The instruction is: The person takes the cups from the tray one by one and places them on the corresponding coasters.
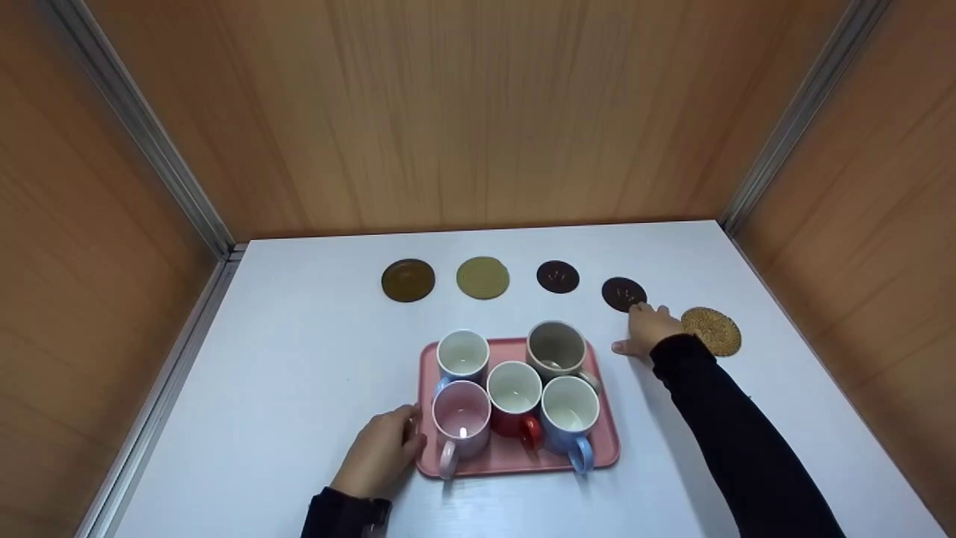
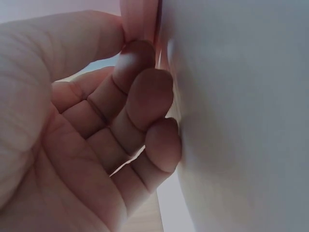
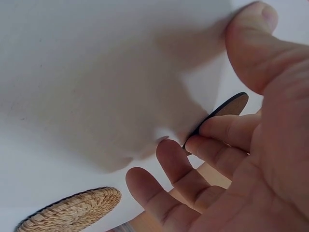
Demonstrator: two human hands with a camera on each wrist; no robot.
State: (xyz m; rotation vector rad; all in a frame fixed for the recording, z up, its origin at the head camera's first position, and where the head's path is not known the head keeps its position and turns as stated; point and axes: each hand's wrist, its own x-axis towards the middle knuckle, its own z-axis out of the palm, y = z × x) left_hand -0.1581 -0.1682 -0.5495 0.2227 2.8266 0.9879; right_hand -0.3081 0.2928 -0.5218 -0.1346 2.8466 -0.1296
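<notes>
My left hand (image 1: 379, 452) grips the left edge of the pink tray (image 1: 609, 448) near its front corner. In the left wrist view, thumb and forefinger pinch the tray's rim (image 2: 140, 19). Mugs stand upright on the tray: a pink mug (image 1: 461, 422), a red mug (image 1: 515, 392), a grey-beige mug (image 1: 556, 350) and two light blue ones. My right hand (image 1: 651, 329) reaches to the back right, thumb spread and fingers relaxed. Its fingertips touch the near edge of a dark round coaster (image 1: 621, 293), whose far part shows in the right wrist view.
A woven straw coaster (image 1: 713, 331) lies right of my right hand. Farther left along the back are another dark coaster (image 1: 558, 276), an olive-green coaster (image 1: 482, 278) and a brown round coaster (image 1: 408, 280). Wood-grain panels (image 1: 478, 119) enclose the white table (image 1: 284, 359).
</notes>
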